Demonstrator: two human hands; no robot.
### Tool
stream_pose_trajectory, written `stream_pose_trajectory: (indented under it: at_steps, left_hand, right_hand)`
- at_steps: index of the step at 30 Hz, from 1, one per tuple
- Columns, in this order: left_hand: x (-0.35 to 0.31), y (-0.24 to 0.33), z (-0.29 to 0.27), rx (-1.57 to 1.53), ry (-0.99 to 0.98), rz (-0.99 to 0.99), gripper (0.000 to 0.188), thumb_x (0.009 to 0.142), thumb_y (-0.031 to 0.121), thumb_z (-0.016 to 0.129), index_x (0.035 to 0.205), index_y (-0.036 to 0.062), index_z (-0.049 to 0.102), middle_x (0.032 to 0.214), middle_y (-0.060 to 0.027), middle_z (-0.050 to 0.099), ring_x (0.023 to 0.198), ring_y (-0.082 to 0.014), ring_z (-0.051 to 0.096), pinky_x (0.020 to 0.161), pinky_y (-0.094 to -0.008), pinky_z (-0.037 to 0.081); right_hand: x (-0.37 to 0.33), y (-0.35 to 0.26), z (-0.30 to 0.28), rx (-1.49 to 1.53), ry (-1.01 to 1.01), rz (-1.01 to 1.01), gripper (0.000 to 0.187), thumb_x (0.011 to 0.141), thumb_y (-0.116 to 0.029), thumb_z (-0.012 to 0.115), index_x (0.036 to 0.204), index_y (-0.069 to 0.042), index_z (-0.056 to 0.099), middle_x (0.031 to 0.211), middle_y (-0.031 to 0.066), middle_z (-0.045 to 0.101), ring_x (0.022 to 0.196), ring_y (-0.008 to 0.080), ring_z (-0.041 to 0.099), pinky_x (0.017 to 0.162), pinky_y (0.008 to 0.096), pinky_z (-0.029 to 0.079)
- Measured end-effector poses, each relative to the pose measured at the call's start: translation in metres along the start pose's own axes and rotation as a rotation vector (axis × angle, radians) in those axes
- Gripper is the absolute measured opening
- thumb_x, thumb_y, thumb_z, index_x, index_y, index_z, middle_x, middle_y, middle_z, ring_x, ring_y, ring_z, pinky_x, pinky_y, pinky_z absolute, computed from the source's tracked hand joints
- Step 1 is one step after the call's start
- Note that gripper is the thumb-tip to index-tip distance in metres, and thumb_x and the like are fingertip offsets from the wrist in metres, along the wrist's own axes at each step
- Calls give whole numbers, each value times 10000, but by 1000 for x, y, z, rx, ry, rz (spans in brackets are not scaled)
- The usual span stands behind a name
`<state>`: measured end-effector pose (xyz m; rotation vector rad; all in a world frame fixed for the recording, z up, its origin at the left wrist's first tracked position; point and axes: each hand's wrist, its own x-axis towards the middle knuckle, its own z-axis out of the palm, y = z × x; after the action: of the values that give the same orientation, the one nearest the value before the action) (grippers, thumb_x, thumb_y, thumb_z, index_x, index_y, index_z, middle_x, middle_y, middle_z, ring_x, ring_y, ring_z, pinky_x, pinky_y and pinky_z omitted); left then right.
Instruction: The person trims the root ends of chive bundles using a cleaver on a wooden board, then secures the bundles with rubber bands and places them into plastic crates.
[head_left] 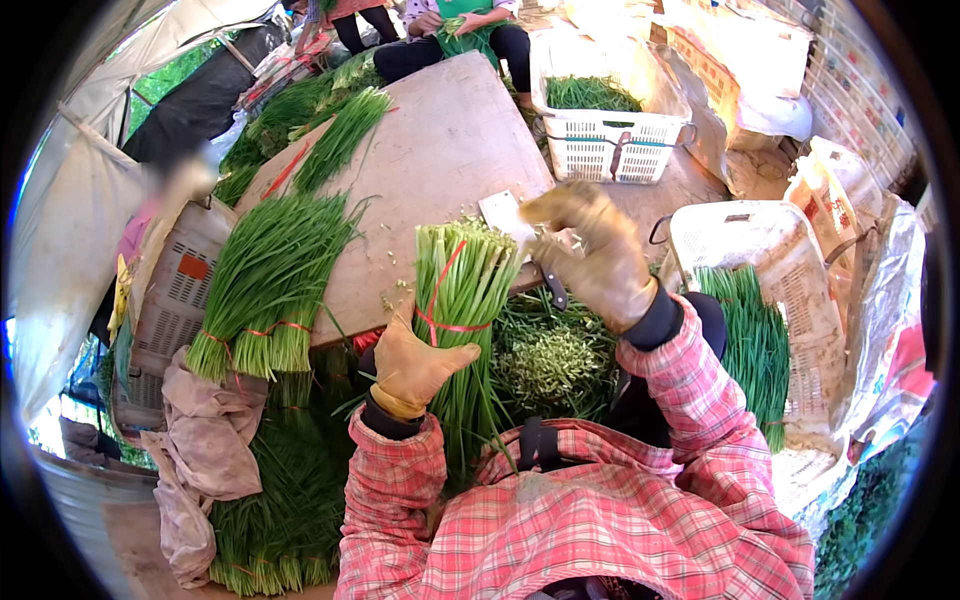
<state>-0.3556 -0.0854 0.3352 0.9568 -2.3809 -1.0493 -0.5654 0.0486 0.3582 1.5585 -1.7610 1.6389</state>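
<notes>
My left hand (412,368), in a tan glove, grips a thick bundle of garlic chives (460,290), its thumb across the stems below a red tie. The bundle stands at the table's near edge with its pale cut ends up. My right hand (600,262), gloved too, hovers right of the bundle with thumb and fingers apart, slightly blurred, and nothing shows in it. Just behind that hand lies a cleaver (500,212) on the table edge, its dark handle pointing toward me. Chopped stem ends (555,362) lie heaped on loose greens below.
Tied chive bundles (270,290) rest on the left of the wooden table (440,130); more are stacked below it. A white crate (615,145) with greens stands at the far right, another crate (745,235) near my right arm. Another person's hands (470,20) hold greens across the table.
</notes>
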Motion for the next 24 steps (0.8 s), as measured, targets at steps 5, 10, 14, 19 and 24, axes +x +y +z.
stream_pose_trajectory:
  at_steps: [5, 10, 14, 19, 24]
  left_hand:
    - [-2, 1, 12, 72, 32, 30, 815, 528, 248, 838, 1249, 44, 517, 1069, -146, 646, 969, -292, 629, 870, -360, 479]
    - [-9, 8, 15, 120, 14, 2, 830, 526, 248, 837, 1269, 72, 512, 1108, -149, 631, 1001, -289, 617, 884, -368, 471]
    - [-9, 14, 18, 102, -17, 27, 832, 526, 245, 835, 1274, 78, 510, 1116, -143, 629, 1012, -289, 614, 889, -371, 468]
    - [-9, 11, 13, 146, 3, 18, 816, 531, 234, 829, 1268, 85, 512, 1116, -129, 631, 1012, -287, 613, 886, -372, 469]
    - [-11, 21, 25, 81, -30, 13, 803, 535, 217, 825, 1257, 60, 511, 1097, -137, 636, 998, -283, 619, 882, -366, 471]
  right_hand:
    - [-7, -9, 7, -263, -338, -122, 306, 664, -189, 750, 950, -107, 678, 870, 125, 591, 760, 302, 592, 645, 378, 487]
    - [-11, 11, 10, -480, -582, -168, 140, 735, -228, 650, 771, -101, 604, 788, 100, 574, 668, 285, 575, 576, 394, 455]
    - [-13, 39, -5, -657, -396, 46, 116, 782, -202, 600, 784, -90, 570, 708, 106, 582, 681, 290, 598, 569, 401, 465]
    - [-12, 10, -35, -333, -362, 29, 347, 790, -239, 681, 1096, -80, 638, 902, 139, 633, 778, 311, 636, 674, 382, 510]
    - [-25, 2, 1, -489, -479, -16, 231, 814, -282, 640, 923, -79, 626, 819, 130, 577, 650, 308, 589, 575, 416, 468]
